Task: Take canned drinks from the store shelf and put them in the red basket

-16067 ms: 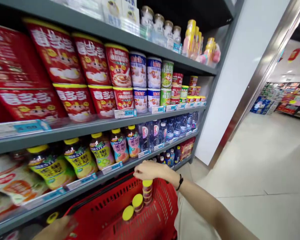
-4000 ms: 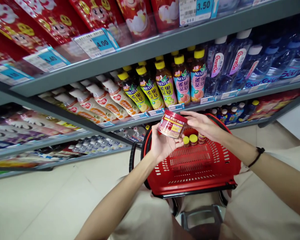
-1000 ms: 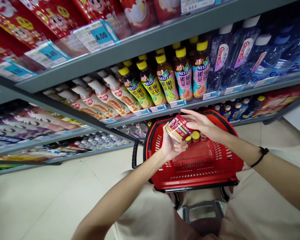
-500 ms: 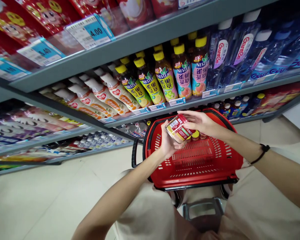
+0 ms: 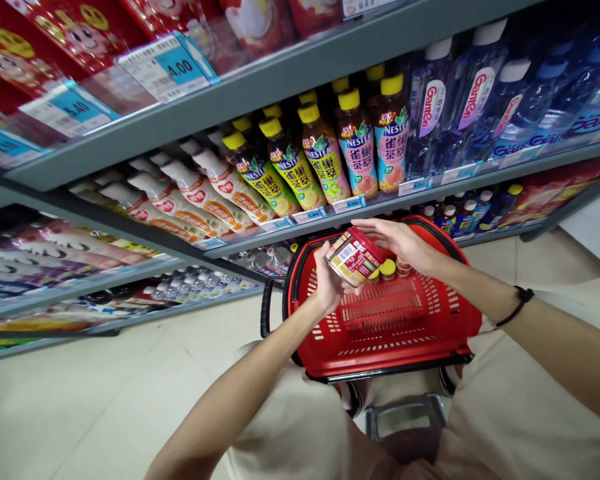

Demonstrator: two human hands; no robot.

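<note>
A small red tub (image 5: 354, 257) with a white and yellow label is held tilted between both hands above the far end of a red shopping basket (image 5: 385, 337). My left hand (image 5: 326, 283) cups it from below and the left, fingers curled on it. My right hand (image 5: 403, 241) grips its upper right side, thumb and fingers on it. Yellow-lidded jars (image 5: 387, 269) stand in the basket just under the tub, partly hidden by my hands.
Grey store shelves (image 5: 260, 100) run in front: red tubs above price tags, yellow-capped tea bottles (image 5: 325, 157) and water bottles (image 5: 473, 110) on the middle shelf, more drinks lower down. The basket rests in front of my knees. Pale tiled floor (image 5: 80, 413) lies to the left.
Over the last second the tub has turned a little in my hands and shifted slightly left and up. Both hands stay on it.
</note>
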